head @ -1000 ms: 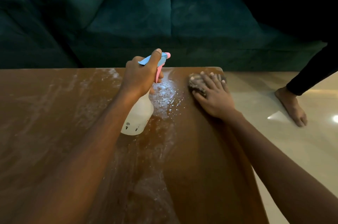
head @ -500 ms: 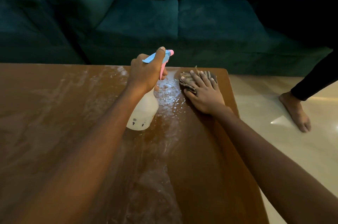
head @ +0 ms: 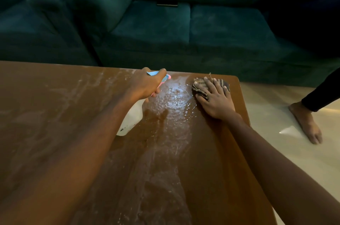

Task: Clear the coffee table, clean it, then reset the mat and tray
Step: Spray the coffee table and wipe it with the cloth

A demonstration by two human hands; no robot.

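The brown wooden coffee table fills the lower view, streaked with wet foam. My left hand grips a white spray bottle with a blue and pink trigger head, tilted and aimed at the table's far right corner. A patch of fresh bubbly spray glistens just past the nozzle. My right hand lies flat, fingers spread, pressing a striped brown cloth onto the table beside that wet patch. No mat or tray is in view.
A dark green sofa runs along the table's far edge. At the right another person sits there, a bare foot on the pale tiled floor. The table's right edge drops to that floor.
Both hands have shifted toward the table's far right corner. The foamy patch between nozzle and cloth looks larger and brighter. My head has tilted, showing more sofa.
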